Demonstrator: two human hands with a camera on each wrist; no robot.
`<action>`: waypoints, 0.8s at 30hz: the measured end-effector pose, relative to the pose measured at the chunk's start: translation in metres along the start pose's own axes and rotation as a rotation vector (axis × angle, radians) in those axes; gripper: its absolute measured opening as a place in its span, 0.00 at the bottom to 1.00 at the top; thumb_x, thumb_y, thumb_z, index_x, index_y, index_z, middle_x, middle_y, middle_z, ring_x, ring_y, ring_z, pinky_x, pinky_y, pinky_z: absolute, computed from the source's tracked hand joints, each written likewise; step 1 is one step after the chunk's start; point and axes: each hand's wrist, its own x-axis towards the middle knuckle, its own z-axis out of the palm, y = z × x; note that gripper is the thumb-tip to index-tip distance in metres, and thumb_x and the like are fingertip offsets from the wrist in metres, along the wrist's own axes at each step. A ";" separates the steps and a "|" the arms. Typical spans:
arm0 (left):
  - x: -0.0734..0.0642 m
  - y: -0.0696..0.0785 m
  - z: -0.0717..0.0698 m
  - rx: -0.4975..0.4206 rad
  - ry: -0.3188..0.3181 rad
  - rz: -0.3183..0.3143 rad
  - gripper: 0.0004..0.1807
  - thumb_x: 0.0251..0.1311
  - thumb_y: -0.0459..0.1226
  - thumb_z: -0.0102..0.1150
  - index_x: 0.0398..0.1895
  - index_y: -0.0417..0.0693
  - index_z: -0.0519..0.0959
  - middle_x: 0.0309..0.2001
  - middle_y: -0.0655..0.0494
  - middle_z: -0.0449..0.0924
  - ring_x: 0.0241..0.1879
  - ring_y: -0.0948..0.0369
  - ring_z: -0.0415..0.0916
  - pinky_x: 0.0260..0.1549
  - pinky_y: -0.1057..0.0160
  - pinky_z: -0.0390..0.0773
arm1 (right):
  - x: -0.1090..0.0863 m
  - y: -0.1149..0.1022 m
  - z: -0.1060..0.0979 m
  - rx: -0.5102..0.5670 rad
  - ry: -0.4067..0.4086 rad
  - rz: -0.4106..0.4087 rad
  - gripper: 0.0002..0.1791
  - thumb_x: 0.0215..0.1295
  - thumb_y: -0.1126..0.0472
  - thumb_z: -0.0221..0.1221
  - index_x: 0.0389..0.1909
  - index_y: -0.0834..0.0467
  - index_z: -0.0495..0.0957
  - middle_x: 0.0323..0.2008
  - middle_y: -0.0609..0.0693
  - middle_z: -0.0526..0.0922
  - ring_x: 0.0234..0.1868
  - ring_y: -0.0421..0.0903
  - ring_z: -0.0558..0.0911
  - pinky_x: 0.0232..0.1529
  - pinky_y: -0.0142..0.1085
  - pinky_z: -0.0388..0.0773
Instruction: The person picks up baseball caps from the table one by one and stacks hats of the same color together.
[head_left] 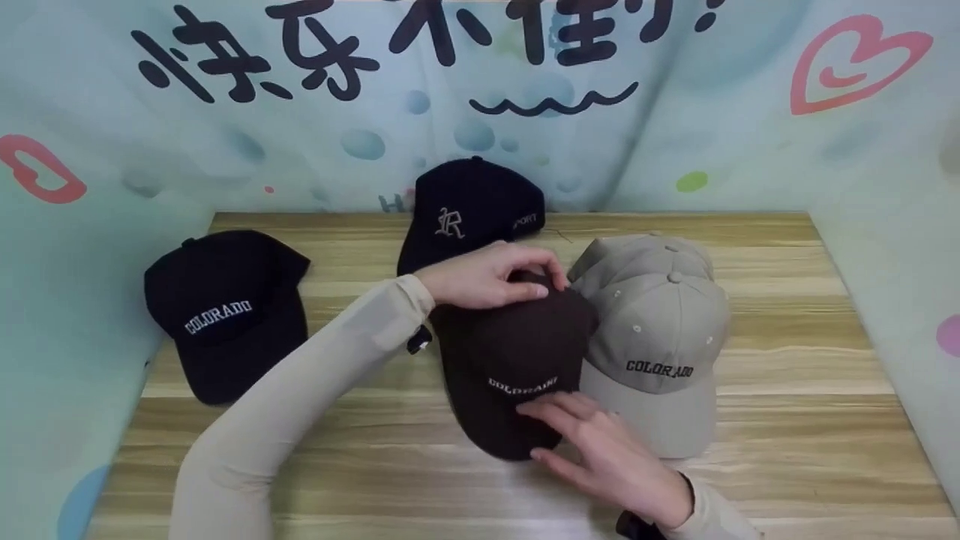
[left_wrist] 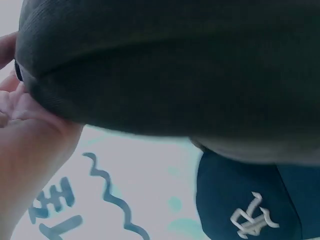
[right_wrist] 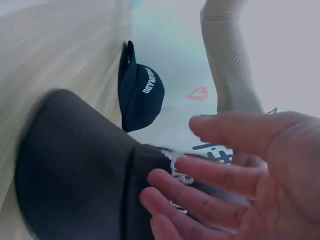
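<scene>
Brown cap (head_left: 517, 345) probably mid-straightening, then wanting release: left hand (head_left: 491, 277) at twelve o'clock, grip unclear; right hand (head_left: 611, 454) at five, spread, empty.

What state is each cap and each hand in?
Brown cap: crown up.
Gray caps: crown up, overlapping.
Navy COLORADO cap: crown up, standing apart.
Navy R cap: crown up, partly hidden.
Left hand: fingers curled at brown cap's crown.
Right hand: fingers extended at brown cap's front.

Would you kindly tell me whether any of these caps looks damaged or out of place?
Nothing looks damaged or spilled. The dark brown fabric cap shows no visible fault; only the overlapping light grey fabric caps look mildly uneven, the rear crown jutting past the front one.
</scene>
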 end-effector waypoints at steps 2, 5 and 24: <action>0.001 -0.011 -0.001 0.078 0.019 -0.072 0.08 0.68 0.32 0.52 0.47 0.41 0.77 0.49 0.53 0.79 0.52 0.61 0.73 0.54 0.64 0.67 | 0.000 0.001 0.005 -0.035 -0.016 -0.033 0.27 0.56 0.56 0.68 0.58 0.54 0.76 0.57 0.51 0.74 0.56 0.48 0.74 0.52 0.45 0.74; 0.002 -0.026 -0.003 0.185 0.036 -0.165 0.08 0.69 0.34 0.52 0.48 0.43 0.76 0.50 0.53 0.79 0.52 0.59 0.74 0.52 0.63 0.68 | 0.000 0.003 0.013 -0.083 -0.054 -0.061 0.32 0.54 0.55 0.69 0.62 0.54 0.73 0.62 0.55 0.69 0.61 0.52 0.68 0.54 0.49 0.71; 0.000 -0.057 0.015 0.287 0.131 -0.352 0.14 0.72 0.38 0.48 0.58 0.52 0.73 0.61 0.51 0.63 0.60 0.51 0.57 0.54 0.47 0.58 | 0.002 0.006 0.034 -0.278 -0.156 -0.030 0.35 0.53 0.46 0.68 0.63 0.52 0.73 0.62 0.58 0.65 0.61 0.57 0.67 0.45 0.50 0.71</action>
